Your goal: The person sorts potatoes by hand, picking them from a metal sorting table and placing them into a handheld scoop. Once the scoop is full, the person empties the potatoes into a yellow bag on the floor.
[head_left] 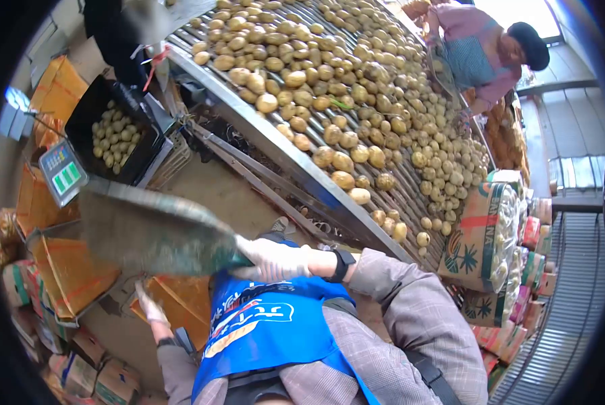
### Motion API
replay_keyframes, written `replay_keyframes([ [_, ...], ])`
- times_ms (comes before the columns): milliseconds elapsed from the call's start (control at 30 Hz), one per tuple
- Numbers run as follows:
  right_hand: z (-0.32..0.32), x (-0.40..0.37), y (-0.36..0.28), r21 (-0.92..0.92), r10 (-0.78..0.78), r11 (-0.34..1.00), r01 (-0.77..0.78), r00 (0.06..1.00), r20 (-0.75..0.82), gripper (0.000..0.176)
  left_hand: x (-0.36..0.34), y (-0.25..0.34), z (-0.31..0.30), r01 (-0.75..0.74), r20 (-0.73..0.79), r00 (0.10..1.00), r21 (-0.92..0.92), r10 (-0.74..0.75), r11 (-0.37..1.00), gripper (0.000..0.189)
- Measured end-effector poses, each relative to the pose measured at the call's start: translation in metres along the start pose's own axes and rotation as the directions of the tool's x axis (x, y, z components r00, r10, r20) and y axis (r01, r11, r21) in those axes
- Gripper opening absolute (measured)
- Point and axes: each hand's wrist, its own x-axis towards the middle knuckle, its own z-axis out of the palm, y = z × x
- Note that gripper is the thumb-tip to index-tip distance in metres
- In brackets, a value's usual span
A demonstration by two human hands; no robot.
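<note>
My right hand (275,260), in a pale glove, is closed on the handle end of a large green scoop (160,233). The scoop is blurred and reaches left past my blue apron (268,314). Lower left, my left hand (151,304), also gloved, hangs beside an orange-brown box (181,304); it touches nothing that I can make out, and its fingers are blurred. Many potatoes (343,162) lie on the slatted roller table beyond the scoop.
A metal rail (282,145) edges the roller table. At left are a black crate (79,111) of potatoes and a scale display (65,174). Packed cartons (474,236) stand at right. A person (481,61) works across the table; another in dark clothes (117,40) stands upper left.
</note>
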Motion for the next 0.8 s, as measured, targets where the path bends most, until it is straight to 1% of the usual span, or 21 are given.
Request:
replay_keyframes([
  [33,-0.004,-0.003,0.013,0.16,-0.013,0.987,0.022,0.998,-0.055,0.045,0.018,0.003,0.02,-0.163,0.059,0.985,0.039,0.161,0.986,0.065],
  [67,-0.015,-0.011,0.008,0.394,0.053,0.919,-0.009,0.993,-0.101,0.034,0.027,0.025,0.054,-0.331,0.124,0.941,0.166,0.314,0.929,0.064],
  [100,-0.032,-0.025,0.015,0.435,0.155,0.895,-0.099,0.983,-0.094,0.032,0.022,0.046,0.094,-0.485,0.205,0.87,0.185,0.449,0.855,0.059],
  [133,-0.048,-0.047,0.022,0.483,0.262,0.855,-0.188,0.961,-0.09,0.03,0.001,0.071,0.136,-0.591,0.3,0.797,0.202,0.525,0.781,0.056],
  [167,-0.053,-0.072,0.028,0.459,0.245,0.884,-0.094,0.927,-0.283,0.027,-0.03,0.094,0.178,-0.688,0.403,0.707,0.203,0.581,0.697,0.055],
  [200,-0.059,-0.099,0.045,0.517,0.218,0.856,0.01,0.9,-0.379,0.025,-0.061,0.108,0.219,-0.796,0.474,0.585,0.178,0.658,0.579,0.053],
  [267,-0.068,-0.164,0.094,0.272,0.097,0.958,0.09,0.791,-0.605,0.025,-0.12,0.115,0.295,-0.936,0.575,0.31,0.046,0.757,0.348,0.049],
  [300,-0.07,-0.199,0.103,0.353,0.187,0.93,0.107,0.687,-0.702,0.024,-0.165,0.119,0.33,-0.968,0.658,0.162,-0.04,0.735,0.249,0.049],
  [333,-0.069,-0.235,0.113,0.424,0.279,0.895,0.136,0.57,-0.773,0.023,-0.212,0.122,0.358,-0.998,0.733,-0.049,-0.062,0.678,-0.005,0.05],
  [367,-0.058,-0.276,0.157,-0.187,0.034,0.896,-0.403,0.481,-0.876,0.02,-0.239,0.113,0.386,-0.963,0.768,-0.271,-0.219,0.581,-0.159,0.049],
  [400,-0.056,-0.3,0.155,-0.154,0.007,0.86,-0.486,0.313,-0.95,0.019,-0.282,0.104,0.413,-0.932,0.818,-0.359,-0.337,0.449,-0.13,0.047],
  [433,-0.053,-0.325,0.152,-0.089,-0.021,0.827,-0.555,0.128,-0.992,0.018,-0.322,0.099,0.435,-0.867,0.836,-0.495,-0.457,0.237,-0.197,0.055],
  [467,-0.05,-0.35,0.15,-0.005,-0.047,0.804,-0.595,-0.055,-0.997,0.019,-0.344,0.081,0.454,-0.807,0.817,-0.576,-0.561,0.032,-0.187,0.061],
  [500,-0.048,-0.371,0.158,0.111,-0.037,0.754,-0.648,-0.211,-0.977,0.019,-0.356,0.055,0.473,-0.723,0.758,-0.649,-0.643,-0.072,-0.252,0.062],
  [533,-0.045,-0.389,0.169,0.247,0.017,0.692,-0.678,-0.327,-0.945,0.021,-0.365,0.035,0.493,-0.672,0.746,-0.634,-0.663,-0.204,-0.331,0.065],
  [600,-0.043,-0.419,0.19,0.479,0.133,0.539,-0.693,-0.492,-0.861,0.026,-0.375,0.013,0.529,-0.616,0.793,-0.536,-0.603,-0.291,-0.508,0.068],
  [633,-0.042,-0.43,0.199,0.567,0.188,0.464,-0.68,-0.55,-0.814,0.029,-0.373,-0.004,0.549,-0.617,0.811,-0.506,-0.578,-0.294,-0.533,0.069],
  [667,-0.041,-0.438,0.204,0.622,0.233,0.413,-0.665,-0.583,-0.778,0.032,-0.39,-0.006,0.563,-0.637,0.816,-0.459,-0.578,-0.352,-0.51,0.07],
  [733,-0.04,-0.447,0.208,0.687,0.305,0.36,-0.631,-0.616,-0.726,0.04,-0.426,-0.02,0.59,-0.519,0.75,-0.49,-0.661,-0.445,-0.542,0.071],
  [767,-0.036,-0.45,0.208,0.668,0.312,0.451,-0.592,-0.596,-0.74,0.044,-0.445,-0.033,0.605,-0.502,0.704,-0.504,-0.711,-0.501,-0.493,0.071],
  [800,-0.033,-0.449,0.205,0.705,0.387,0.469,-0.532,-0.593,-0.706,0.042,-0.464,-0.05,0.621,-0.485,0.654,-0.516,-0.755,-0.552,-0.441,0.071],
])
